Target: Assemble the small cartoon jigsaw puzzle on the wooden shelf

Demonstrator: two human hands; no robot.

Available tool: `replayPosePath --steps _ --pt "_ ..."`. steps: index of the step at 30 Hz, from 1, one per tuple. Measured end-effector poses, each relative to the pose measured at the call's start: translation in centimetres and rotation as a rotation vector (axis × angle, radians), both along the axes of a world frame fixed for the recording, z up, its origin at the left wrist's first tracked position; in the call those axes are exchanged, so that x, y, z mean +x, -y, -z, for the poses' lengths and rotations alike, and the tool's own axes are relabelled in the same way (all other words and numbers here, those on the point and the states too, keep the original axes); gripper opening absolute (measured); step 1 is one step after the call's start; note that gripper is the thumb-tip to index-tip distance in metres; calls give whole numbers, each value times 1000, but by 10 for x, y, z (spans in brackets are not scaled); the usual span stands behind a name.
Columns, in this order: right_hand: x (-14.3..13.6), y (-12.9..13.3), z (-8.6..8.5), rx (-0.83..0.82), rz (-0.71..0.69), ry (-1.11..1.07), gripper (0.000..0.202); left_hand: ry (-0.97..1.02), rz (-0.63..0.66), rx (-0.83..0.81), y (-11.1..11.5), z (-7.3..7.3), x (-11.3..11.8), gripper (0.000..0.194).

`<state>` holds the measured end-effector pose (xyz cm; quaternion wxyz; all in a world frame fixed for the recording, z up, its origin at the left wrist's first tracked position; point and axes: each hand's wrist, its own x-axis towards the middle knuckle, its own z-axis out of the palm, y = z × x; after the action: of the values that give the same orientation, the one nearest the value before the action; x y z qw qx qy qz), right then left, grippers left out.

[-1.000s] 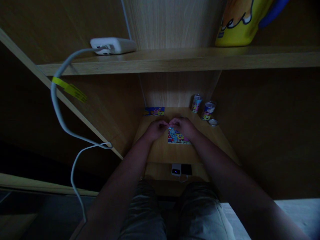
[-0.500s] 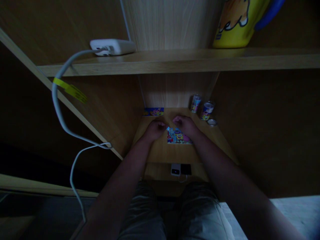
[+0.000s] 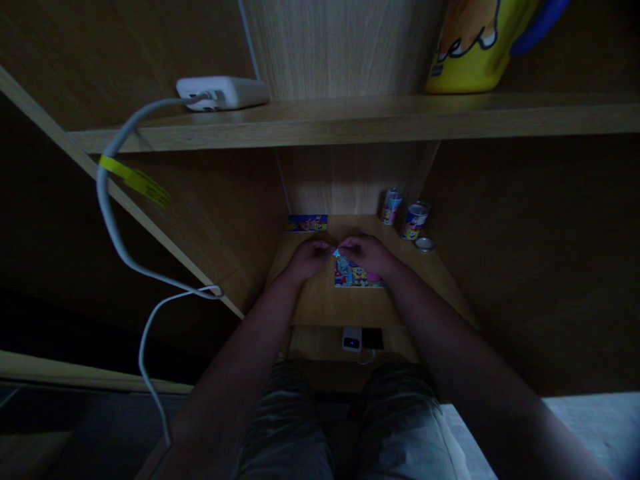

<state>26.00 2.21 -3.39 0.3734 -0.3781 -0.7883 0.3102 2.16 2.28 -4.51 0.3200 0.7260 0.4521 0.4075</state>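
A small light-blue jigsaw piece (image 3: 337,253) is pinched between the fingertips of my left hand (image 3: 311,259) and my right hand (image 3: 367,254), which meet over it. Just below it on the wooden desk lies a partly assembled jigsaw puzzle (image 3: 354,275) with colourful cartoon figures. The piece is close to the puzzle's upper left corner, and I cannot tell whether they touch. My right hand and wrist cover the puzzle's upper right part.
At the back left lies a blue cartoon picture card (image 3: 309,223). Two cartoon-printed cans (image 3: 391,207) and a round lid (image 3: 425,245) are at the back right. A shelf (image 3: 320,127) overhead bears a white power bank (image 3: 223,93) with a cable (image 3: 113,220) and a yellow mug (image 3: 465,60).
My right hand has moved left and slightly down, and its fingertips now close on the jigsaw piece beside my left fingers. The left hand has hardly moved.
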Motion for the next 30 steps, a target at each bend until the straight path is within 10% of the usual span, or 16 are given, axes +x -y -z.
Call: replayPosePath --steps 15,30 --pt "-3 -5 11 -179 10 -211 16 136 107 2 0 2 5 28" --pt "3 -3 3 -26 101 45 9 -56 113 36 6 -3 5 14"
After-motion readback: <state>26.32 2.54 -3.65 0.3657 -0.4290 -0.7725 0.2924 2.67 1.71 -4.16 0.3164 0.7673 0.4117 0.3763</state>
